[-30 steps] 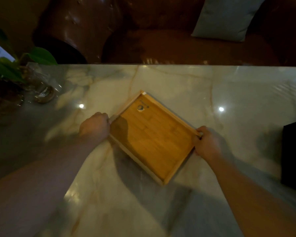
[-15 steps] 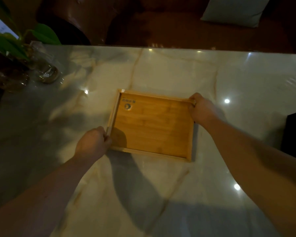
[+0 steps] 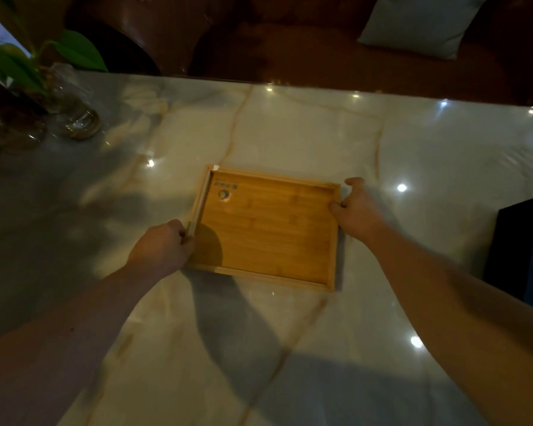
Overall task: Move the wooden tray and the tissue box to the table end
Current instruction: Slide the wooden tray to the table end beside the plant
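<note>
A shallow wooden tray [image 3: 268, 229] with a raised rim and a small printed logo lies flat near the middle of the marble table [image 3: 290, 124]. My left hand [image 3: 162, 247] grips its left rim near the front corner. My right hand [image 3: 356, 207] holds the right rim near the far corner, thumb spread out past the edge. A dark box [image 3: 523, 250], possibly the tissue box, stands at the right edge of view, partly cut off and apart from both hands.
At the far left stands a glass vase [image 3: 71, 112] holding a green leafy plant [image 3: 37, 59]. Beyond the table's far edge is a brown leather sofa [image 3: 290, 38] with a pale cushion [image 3: 419, 23].
The tray has turned from a diagonal lie to nearly square with the table. My right hand shifted along the right rim to the far corner. Both hands kept their hold.
</note>
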